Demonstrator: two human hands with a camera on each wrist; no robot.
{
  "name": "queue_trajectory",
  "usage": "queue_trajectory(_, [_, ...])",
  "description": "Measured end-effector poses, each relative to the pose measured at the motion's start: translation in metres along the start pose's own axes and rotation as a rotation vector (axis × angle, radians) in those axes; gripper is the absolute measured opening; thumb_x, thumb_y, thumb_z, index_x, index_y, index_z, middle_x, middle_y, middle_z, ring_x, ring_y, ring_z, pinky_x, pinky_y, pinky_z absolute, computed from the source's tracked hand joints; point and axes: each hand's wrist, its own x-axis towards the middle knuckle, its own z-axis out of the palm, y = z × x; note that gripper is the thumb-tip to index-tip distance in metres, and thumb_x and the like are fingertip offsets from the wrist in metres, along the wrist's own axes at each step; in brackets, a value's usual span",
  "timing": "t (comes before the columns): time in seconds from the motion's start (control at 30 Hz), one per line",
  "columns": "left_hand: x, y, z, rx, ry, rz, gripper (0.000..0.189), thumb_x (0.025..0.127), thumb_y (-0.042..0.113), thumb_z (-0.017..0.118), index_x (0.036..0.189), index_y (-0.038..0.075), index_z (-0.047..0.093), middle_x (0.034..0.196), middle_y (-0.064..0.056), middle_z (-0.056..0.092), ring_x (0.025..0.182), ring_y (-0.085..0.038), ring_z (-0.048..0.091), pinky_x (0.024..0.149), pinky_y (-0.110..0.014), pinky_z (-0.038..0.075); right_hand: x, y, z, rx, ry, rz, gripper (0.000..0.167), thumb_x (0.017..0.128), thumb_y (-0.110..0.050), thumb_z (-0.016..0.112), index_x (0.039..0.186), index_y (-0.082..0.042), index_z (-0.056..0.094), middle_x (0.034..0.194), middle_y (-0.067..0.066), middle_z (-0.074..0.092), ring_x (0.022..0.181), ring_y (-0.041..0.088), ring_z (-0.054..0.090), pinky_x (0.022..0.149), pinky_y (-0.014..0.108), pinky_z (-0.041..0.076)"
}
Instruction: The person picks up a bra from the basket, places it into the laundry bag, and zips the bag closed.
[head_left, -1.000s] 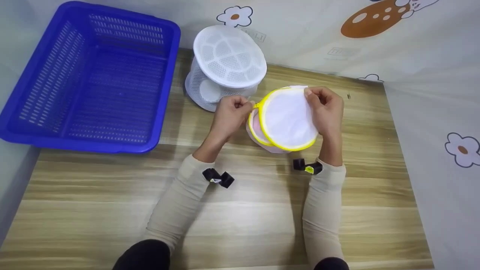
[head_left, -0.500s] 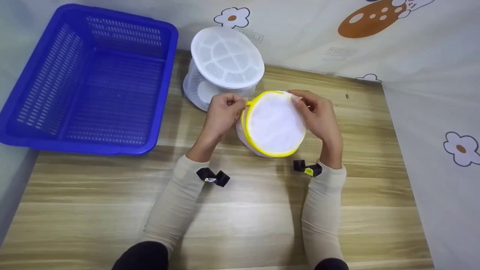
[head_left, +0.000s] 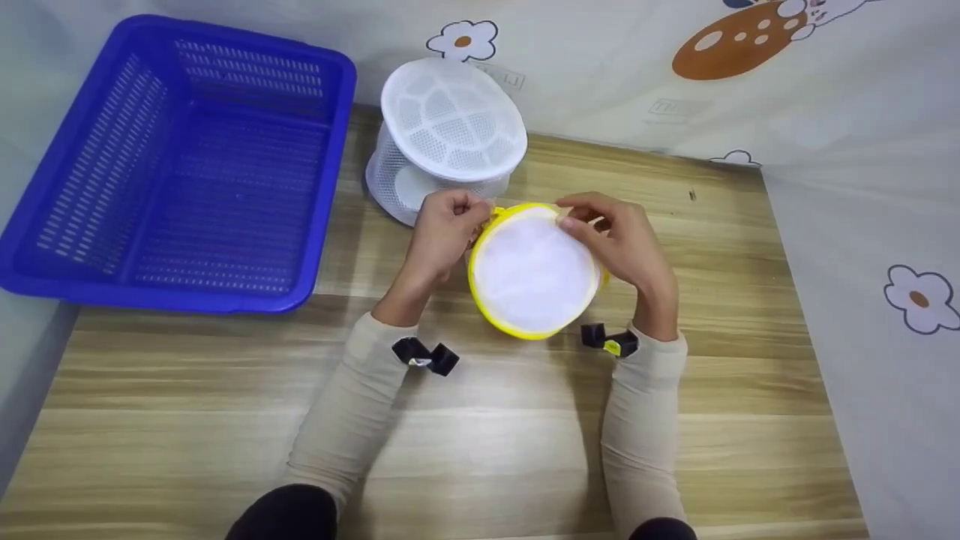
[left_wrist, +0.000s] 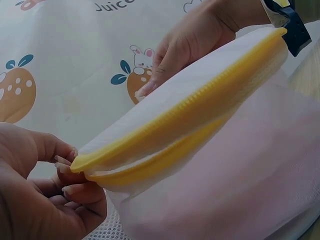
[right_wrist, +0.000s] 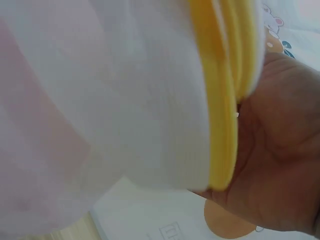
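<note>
A round white laundry bag (head_left: 534, 274) with a yellow zipper around its lid is between my hands. My left hand (head_left: 446, 234) pinches the rim where the zipper's yellow bands meet. My right hand (head_left: 621, 238) grips the far right edge of the lid, thumb on top and fingers behind. In the left wrist view, the zipper (left_wrist: 190, 115) shows its two yellow bands parted by a narrow gap, with the pale pink mesh body (left_wrist: 230, 185) hanging below. The right wrist view shows the bag's side (right_wrist: 150, 100) close up, with my palm behind the yellow bands.
Behind my left hand stands a white mesh cylinder (head_left: 454, 120) with a tilted round top. A large blue plastic basket (head_left: 330, 187) is at the left. The wooden table (head_left: 495, 435) meets a patterned wall covering (head_left: 585, 90) at the back.
The bag has shifted left and toward me, its lid swinging over the opening so the gap at the left is covered in the head view. My right hand followed leftward; the left kept its pinch.
</note>
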Motion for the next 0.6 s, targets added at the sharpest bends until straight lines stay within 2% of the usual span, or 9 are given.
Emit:
queue_trajectory(0.1, [0.000,0.000,0.000,-0.010,-0.012,-0.008,0.018,0.089,-0.001,0.060,0.070,-0.001,0.059,0.059,-0.003,0.047,0.047,-0.008,0.037,0.039,-0.019,0.030,0.002,-0.004,0.006,0.038,-0.003,-0.035,0.027,0.090,-0.026,0.067,0.114,-0.014,0.070,0.097,-0.001,0.068,0.087,0.012,0.060,0.072,0.034,0.047])
queue_trajectory(0.27, [0.000,0.000,0.001,-0.002,-0.005,0.004,0.018,0.088,-0.002,0.060,0.070,-0.001,0.060,0.058,-0.003,0.046,0.047,-0.009,0.038,0.041,-0.019,0.030,0.005,-0.007,0.014,0.044,0.042,-0.091,0.015,0.086,-0.020,0.073,0.099,-0.013,0.076,0.091,-0.001,0.069,0.080,0.012,0.060,0.068,0.034,0.047])
queue_trajectory(0.43, [0.000,-0.001,0.002,0.029,0.021,0.022,0.018,0.087,-0.002,0.061,0.069,0.000,0.060,0.058,-0.001,0.045,0.052,-0.008,0.039,0.047,-0.019,0.033,0.005,-0.006,0.015,0.024,0.042,-0.093,0.007,0.083,-0.017,0.075,0.087,-0.011,0.077,0.081,0.000,0.069,0.070,0.013,0.057,0.063,0.027,0.045])
queue_trajectory(0.6, [-0.001,-0.001,0.003,0.045,0.020,0.028,0.019,0.087,-0.001,0.061,0.069,0.001,0.060,0.058,-0.001,0.044,0.051,-0.008,0.038,0.047,-0.019,0.032,0.005,-0.009,0.016,0.021,0.034,-0.072,0.013,0.086,-0.021,0.073,0.095,-0.013,0.077,0.083,-0.004,0.069,0.070,0.011,0.056,0.062,0.028,0.045])
